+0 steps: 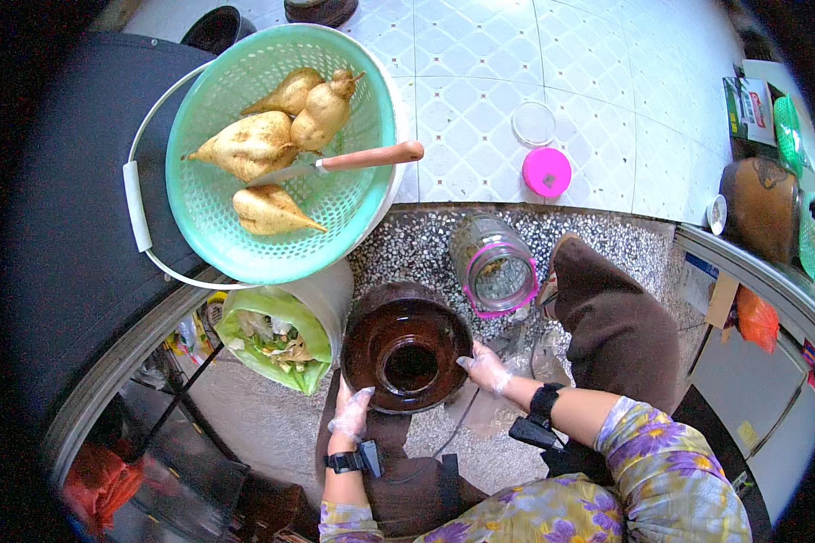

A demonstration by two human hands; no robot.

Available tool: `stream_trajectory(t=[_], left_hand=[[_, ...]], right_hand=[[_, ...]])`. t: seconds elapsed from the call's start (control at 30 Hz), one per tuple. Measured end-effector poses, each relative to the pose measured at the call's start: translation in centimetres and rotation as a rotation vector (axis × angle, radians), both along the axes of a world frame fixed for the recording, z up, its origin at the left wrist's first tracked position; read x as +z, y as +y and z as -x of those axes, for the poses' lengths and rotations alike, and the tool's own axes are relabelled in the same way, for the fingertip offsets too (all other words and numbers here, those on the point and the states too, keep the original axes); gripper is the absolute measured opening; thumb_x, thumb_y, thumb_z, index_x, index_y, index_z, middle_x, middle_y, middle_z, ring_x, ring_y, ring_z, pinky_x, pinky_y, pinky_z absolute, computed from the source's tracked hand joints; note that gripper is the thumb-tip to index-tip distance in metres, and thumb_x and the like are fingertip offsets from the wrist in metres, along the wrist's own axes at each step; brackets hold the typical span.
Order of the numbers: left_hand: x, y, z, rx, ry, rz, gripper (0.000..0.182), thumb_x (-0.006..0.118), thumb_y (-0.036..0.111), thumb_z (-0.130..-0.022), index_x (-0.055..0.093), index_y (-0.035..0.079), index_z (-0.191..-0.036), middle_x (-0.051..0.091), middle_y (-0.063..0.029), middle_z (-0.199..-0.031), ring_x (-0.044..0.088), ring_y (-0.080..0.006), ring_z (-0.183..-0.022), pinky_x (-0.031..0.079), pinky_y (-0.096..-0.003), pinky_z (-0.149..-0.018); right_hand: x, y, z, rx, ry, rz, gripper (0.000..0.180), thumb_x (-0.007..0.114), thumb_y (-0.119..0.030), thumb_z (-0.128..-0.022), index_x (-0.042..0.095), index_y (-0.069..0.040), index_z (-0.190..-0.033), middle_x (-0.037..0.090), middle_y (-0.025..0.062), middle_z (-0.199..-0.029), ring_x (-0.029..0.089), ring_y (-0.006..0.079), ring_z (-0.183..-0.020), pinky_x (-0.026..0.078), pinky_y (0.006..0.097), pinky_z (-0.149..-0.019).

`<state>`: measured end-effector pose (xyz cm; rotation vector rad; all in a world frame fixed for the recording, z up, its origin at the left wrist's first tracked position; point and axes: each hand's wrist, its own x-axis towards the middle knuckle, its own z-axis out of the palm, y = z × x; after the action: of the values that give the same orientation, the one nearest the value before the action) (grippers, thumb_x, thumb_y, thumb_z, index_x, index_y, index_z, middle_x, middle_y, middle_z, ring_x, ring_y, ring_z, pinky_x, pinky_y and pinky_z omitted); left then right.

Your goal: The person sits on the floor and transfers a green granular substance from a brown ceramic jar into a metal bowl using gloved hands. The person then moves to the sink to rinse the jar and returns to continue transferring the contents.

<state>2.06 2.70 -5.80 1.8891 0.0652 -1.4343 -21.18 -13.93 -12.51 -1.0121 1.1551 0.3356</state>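
Between my hands stands a dark brown glazed jar (448, 346) with a wide rim around a narrower dark mouth. My left hand (351, 407), in a clear plastic glove, grips the jar's lower left side. On its right side my right hand (483, 367), gloved likewise, has its fingers on the rim. A clear glass jar (504, 271) with a pink handle band sits just beyond, its lid off. Up on the left, a green plastic colander (370, 197) holds several pale root vegetables (255, 146) and a knife (367, 157) with a wooden handle.
A bin with a green liner (234, 332) full of food scraps stands left of the brown jar. A pink lid (547, 172) and a clear disc (534, 123) lie on the tiled floor ahead. The colander rests on a white bucket with a handle (137, 203).
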Motion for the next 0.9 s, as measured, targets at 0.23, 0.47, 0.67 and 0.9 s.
stream_trajectory(t=[0.23,0.47,0.67,0.9], left_hand=[[9.8,-2.0,0.6,0.111,0.039,0.054,0.068,0.057,-0.002,-0.082,0.029,0.006,-0.143,0.043,-0.0095,-0.139,0.044,-0.0220,-0.123,0.034,-0.0353,-0.105],[13.3,-6.9,2.5,0.069,-0.135,-0.020,0.066,0.057,-0.001,-0.082,0.030,0.003,-0.142,0.044,-0.0110,-0.137,0.044,-0.0225,-0.122,0.033,-0.0347,-0.105],[19.5,-14.7,4.5,0.113,-0.181,0.069,0.066,0.060,0.002,-0.082,0.032,0.003,-0.141,0.047,-0.0113,-0.134,0.047,-0.0222,-0.118,0.034,-0.0345,-0.104],[28.2,-28.5,10.1,-0.043,-0.227,0.263,0.064,0.060,0.000,-0.084,0.030,0.001,-0.141,0.043,-0.0105,-0.137,0.042,-0.0214,-0.123,0.031,-0.0361,-0.107]], right_hand=[[7.0,-1.8,0.6,-0.100,-0.307,-0.068,0.051,0.049,0.001,-0.088,0.040,-0.004,-0.138,0.053,0.0057,-0.131,0.045,0.0159,-0.121,0.033,0.0303,-0.105],[12.9,-10.9,-0.3,-0.015,-0.289,0.125,0.044,0.054,-0.013,-0.084,0.050,-0.013,-0.128,0.063,0.0200,-0.109,0.062,0.0347,-0.103,0.048,0.0395,-0.089],[19.7,-19.6,1.3,-0.043,-0.355,0.159,0.041,0.052,-0.011,-0.085,0.051,-0.008,-0.126,0.063,0.0188,-0.110,0.062,0.0298,-0.104,0.046,0.0374,-0.091],[28.9,-31.7,8.2,-0.139,-0.370,0.256,0.042,0.054,-0.009,-0.085,0.051,0.001,-0.125,0.063,0.0166,-0.110,0.059,0.0214,-0.102,0.044,0.0335,-0.092]])
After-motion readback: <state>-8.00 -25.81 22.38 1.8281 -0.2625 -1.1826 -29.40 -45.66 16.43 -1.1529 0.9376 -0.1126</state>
